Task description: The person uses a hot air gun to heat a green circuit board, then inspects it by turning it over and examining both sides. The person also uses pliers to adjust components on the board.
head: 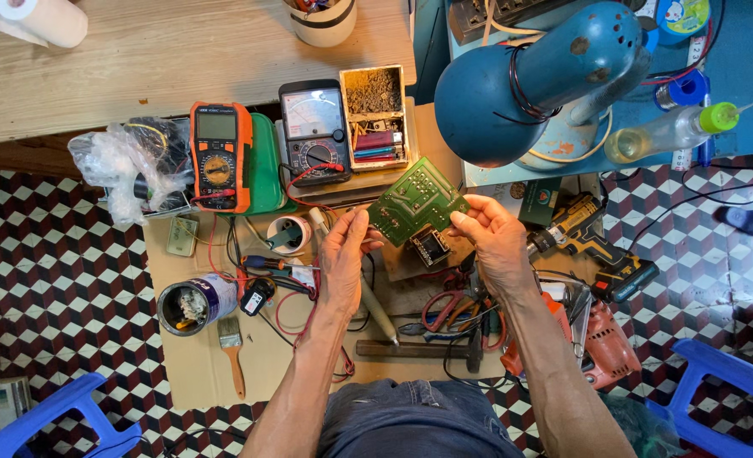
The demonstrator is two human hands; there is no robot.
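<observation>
— What is held by the hands?

— A green circuit board (416, 200) is pinched at its edges, the left hand (344, 254) at its lower left corner, the right hand (492, 237) at its right edge. It is held tilted above the cluttered cardboard sheet (196, 365) on the floor.

— What is found around it?

— An orange multimeter (220, 156) and an analog meter (314, 129) are seen just beyond it, a blue lamp (529, 80) to the right, and a yellow drill (593, 242) beside the right hand.
</observation>
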